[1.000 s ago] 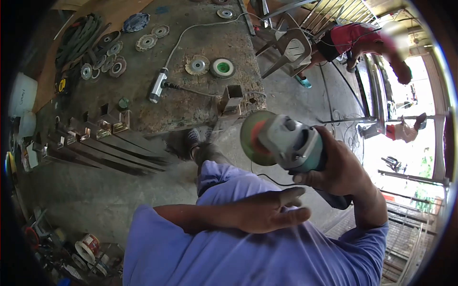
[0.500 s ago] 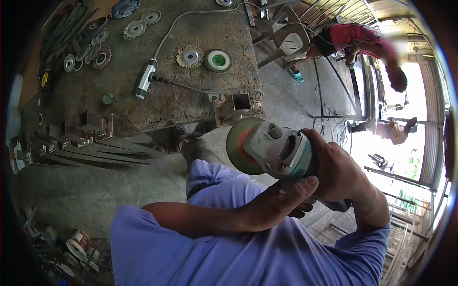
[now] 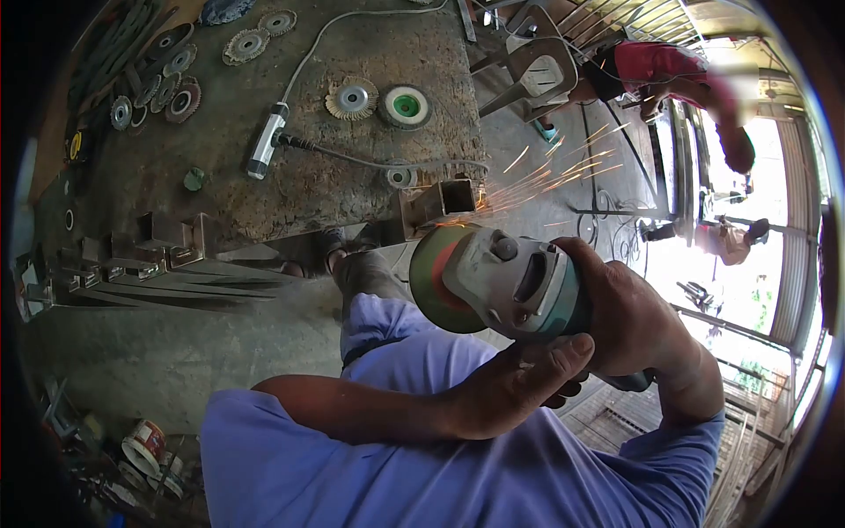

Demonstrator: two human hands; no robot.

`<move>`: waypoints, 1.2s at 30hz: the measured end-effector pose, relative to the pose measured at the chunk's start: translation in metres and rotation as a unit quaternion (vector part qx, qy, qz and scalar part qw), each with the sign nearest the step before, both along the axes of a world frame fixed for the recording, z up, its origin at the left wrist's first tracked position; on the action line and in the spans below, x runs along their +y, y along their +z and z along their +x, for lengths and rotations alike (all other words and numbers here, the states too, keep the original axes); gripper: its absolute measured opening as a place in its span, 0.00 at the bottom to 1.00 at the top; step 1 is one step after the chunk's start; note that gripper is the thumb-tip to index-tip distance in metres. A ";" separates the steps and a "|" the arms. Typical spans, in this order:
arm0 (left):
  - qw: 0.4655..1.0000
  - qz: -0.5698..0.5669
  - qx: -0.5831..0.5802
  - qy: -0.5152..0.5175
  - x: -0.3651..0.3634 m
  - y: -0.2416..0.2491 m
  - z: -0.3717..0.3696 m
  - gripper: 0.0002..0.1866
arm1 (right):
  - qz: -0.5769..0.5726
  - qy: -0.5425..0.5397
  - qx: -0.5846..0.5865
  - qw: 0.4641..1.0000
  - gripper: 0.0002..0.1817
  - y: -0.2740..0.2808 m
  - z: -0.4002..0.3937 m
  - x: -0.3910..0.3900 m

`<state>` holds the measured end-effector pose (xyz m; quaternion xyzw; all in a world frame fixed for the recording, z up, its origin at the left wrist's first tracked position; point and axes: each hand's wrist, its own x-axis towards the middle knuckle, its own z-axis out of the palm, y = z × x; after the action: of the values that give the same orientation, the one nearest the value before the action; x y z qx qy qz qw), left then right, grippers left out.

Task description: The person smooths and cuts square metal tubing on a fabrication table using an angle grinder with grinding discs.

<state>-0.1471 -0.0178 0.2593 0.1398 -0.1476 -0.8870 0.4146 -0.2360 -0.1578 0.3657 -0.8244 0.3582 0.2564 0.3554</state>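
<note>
An angle grinder (image 3: 519, 277) is held in both hands above my lap. My right hand (image 3: 620, 304) is wrapped round the rear of its body. My left hand (image 3: 532, 378) is closed at its lower side, thumb up, with the other fingers partly hidden. The round disc (image 3: 431, 277) is at the lower edge of a square metal tube piece (image 3: 456, 196) at the table corner. Orange sparks (image 3: 550, 176) fly from there to the right. Just left of the tube, a small disc (image 3: 401, 177) lies on the table.
The worn table (image 3: 264, 207) bears a flap wheel (image 3: 352, 98), a green-centred disc (image 3: 407, 106), a power strip (image 3: 268, 141) with cables, and several other discs. Metal brackets (image 3: 189, 242) line its near edge. A plastic chair (image 3: 541, 75) and two people (image 3: 656, 69) (image 3: 726, 239) are at the right.
Sparks have appeared at the metal tube piece. The grinder has shifted slightly, and its disc now meets the tube's lower edge. Both hands keep their hold.
</note>
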 end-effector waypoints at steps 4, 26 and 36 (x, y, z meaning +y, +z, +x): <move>0.997 0.011 0.008 0.075 0.005 0.003 -0.005 0.28 | 0.025 -0.021 -0.001 0.999 0.46 0.001 0.003 0.001; 0.997 -0.015 0.011 0.078 0.009 -0.002 -0.004 0.29 | 0.015 0.031 -0.056 0.998 0.46 -0.003 0.005 -0.002; 0.993 -0.060 -0.064 0.082 0.025 -0.018 -0.002 0.35 | 0.067 0.005 -0.053 0.996 0.45 -0.007 0.019 0.006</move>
<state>-0.1487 0.0069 0.2415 0.1828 -0.2150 -0.8285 0.4837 -0.2166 -0.1517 0.3583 -0.8130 0.3169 0.2369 0.4272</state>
